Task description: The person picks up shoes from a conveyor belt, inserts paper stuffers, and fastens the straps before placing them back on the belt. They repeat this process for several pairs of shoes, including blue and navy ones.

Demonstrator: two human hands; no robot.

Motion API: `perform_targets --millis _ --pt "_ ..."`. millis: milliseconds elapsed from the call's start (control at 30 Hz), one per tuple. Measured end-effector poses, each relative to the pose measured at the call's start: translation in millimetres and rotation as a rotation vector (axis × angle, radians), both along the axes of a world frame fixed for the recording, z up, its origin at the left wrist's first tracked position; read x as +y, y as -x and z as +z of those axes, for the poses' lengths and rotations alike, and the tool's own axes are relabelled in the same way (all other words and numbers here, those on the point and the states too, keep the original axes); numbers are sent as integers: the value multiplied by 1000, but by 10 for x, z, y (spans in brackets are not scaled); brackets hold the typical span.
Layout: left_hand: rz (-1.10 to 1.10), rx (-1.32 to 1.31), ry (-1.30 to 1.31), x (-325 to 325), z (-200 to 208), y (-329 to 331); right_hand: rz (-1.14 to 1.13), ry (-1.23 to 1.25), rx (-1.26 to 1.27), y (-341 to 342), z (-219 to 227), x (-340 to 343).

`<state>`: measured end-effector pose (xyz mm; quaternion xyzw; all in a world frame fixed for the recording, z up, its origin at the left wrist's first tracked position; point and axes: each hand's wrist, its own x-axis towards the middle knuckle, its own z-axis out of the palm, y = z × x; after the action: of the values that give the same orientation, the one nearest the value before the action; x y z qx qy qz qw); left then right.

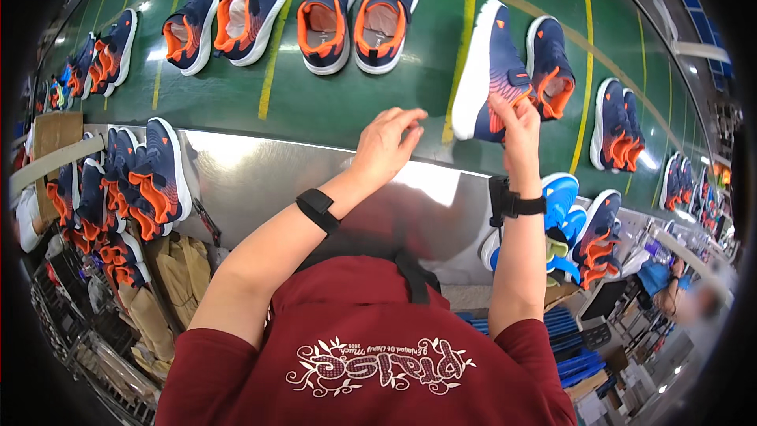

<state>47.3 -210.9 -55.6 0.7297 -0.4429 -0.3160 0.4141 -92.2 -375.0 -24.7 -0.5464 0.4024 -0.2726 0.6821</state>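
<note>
My right hand [518, 120] grips a navy sneaker [498, 59] with orange lining by its heel end. That sneaker is tipped on its side, its white sole facing left. Close beside it on the right stands its navy mate [550, 63], resting on the green belt [430, 87]. My left hand [389, 142] hovers over the belt's near edge, fingers apart and nothing in them. Farther up, in front of the left hand, a pair of navy sneakers, a left one [325, 20] and a right one [385, 16], sits with toes pointing away.
Yellow lines [467, 39] cross the belt. More navy pairs stand left [251, 12] and right [617, 125]. Navy-orange shoes [158, 177] crowd a rack at the lower left. Blue shoes [558, 197] lie beside my right wrist. Another person [670, 284] is at the far right.
</note>
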Motion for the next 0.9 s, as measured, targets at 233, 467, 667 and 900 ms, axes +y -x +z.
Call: perform_targets --millis 233,467,667,900 --pt "173 -61 273 -58 396 238 7 -118 -96 429 204 632" --pt "200 534 -45 -32 574 529 132 311 379 522 273 1292" --pt "210 783 47 332 173 586 171 434 399 529 136 1628" --pt "420 546 -68 420 0 36 154 967 925 173 104 510"
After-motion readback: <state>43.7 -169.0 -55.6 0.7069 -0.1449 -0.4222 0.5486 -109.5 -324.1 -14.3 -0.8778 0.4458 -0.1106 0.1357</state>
